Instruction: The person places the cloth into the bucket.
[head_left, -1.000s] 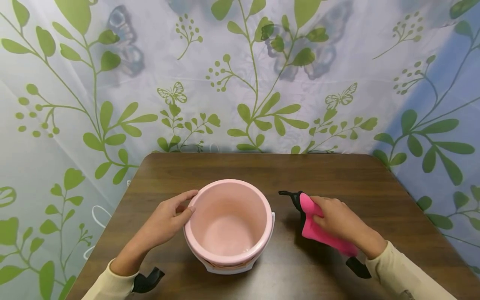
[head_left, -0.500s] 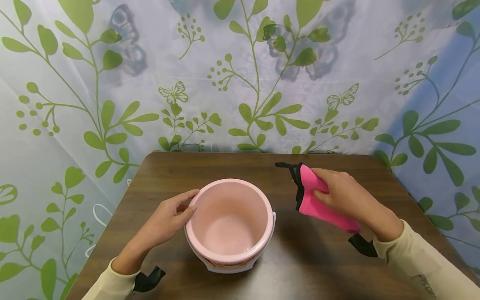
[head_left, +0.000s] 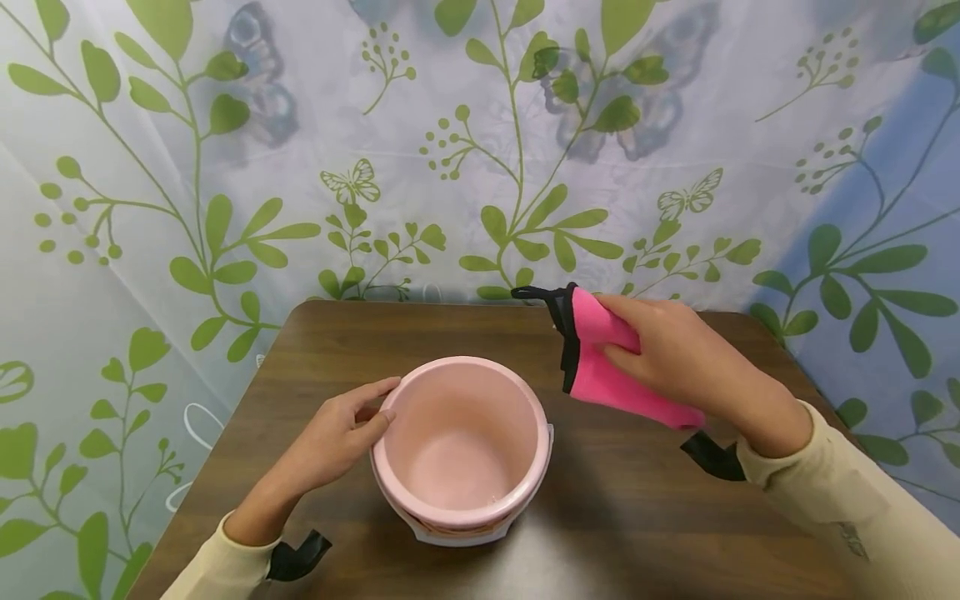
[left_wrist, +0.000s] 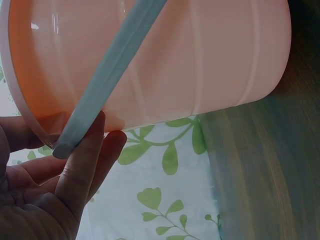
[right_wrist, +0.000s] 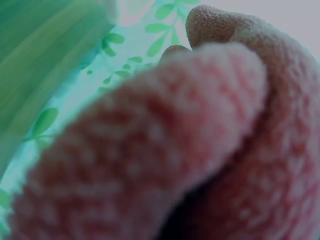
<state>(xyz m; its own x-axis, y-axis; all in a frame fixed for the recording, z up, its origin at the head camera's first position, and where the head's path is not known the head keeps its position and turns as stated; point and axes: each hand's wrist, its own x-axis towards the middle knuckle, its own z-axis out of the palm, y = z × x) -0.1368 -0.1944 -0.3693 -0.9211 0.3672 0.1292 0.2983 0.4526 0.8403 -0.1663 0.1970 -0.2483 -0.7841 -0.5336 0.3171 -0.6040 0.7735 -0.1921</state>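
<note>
A pink plastic bucket [head_left: 459,493] stands upright on the table with its mouth facing up. My left hand [head_left: 330,446] grips its left rim, the thumb at the lip and the fingers on the outer wall. In the left wrist view the bucket's pale handle [left_wrist: 107,82] hangs down against its side, fingers touching it. My right hand [head_left: 675,350] holds a fuzzy pink cleaning cloth [head_left: 600,375] with black edging and a black hanging loop, raised above the table right of the bucket. The cloth's folds [right_wrist: 135,150] fill most of the right wrist view and hide the fingers there.
A brown wooden table [head_left: 360,333] with rounded far corners lies under the bucket. Behind it hangs a pale curtain [head_left: 420,208] printed with green leaves and butterflies. A white cord [head_left: 198,425] shows past the table's left edge.
My right hand has lifted the cleaning cloth up off the table area, toward the far side and slightly left. My left hand and the bucket have stayed in place.
</note>
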